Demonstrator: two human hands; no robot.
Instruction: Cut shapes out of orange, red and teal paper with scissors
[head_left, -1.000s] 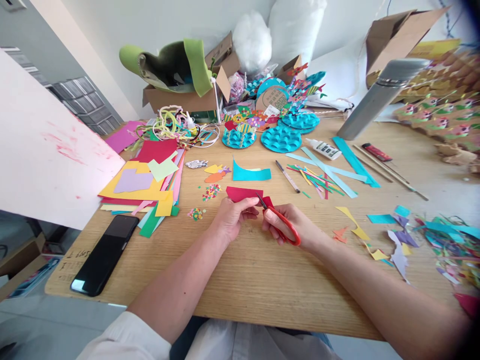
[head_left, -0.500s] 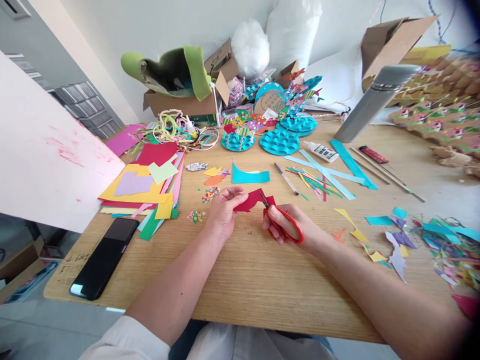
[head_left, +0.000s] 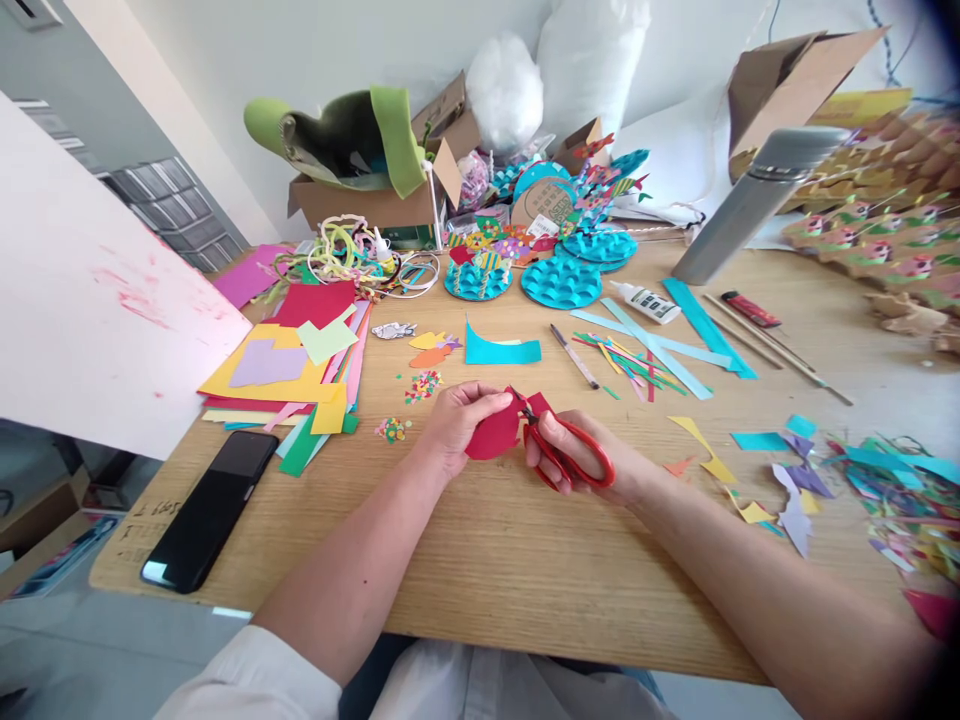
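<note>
Behind a wooden table (head_left: 465, 560) littered with scraps (head_left: 795, 512) rises a pale wall (head_left: 337, 45); the left hand (head_left: 456, 428) pinches red paper (head_left: 495, 434), the curled right hand (head_left: 564, 445) grips scissors (head_left: 606, 464).

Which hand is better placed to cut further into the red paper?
Right, most likely: the right hand holds the scissors, its fingers at the handles and the blades at the red paper. The left hand pinches that paper, so it seems better placed to steady it.
</note>
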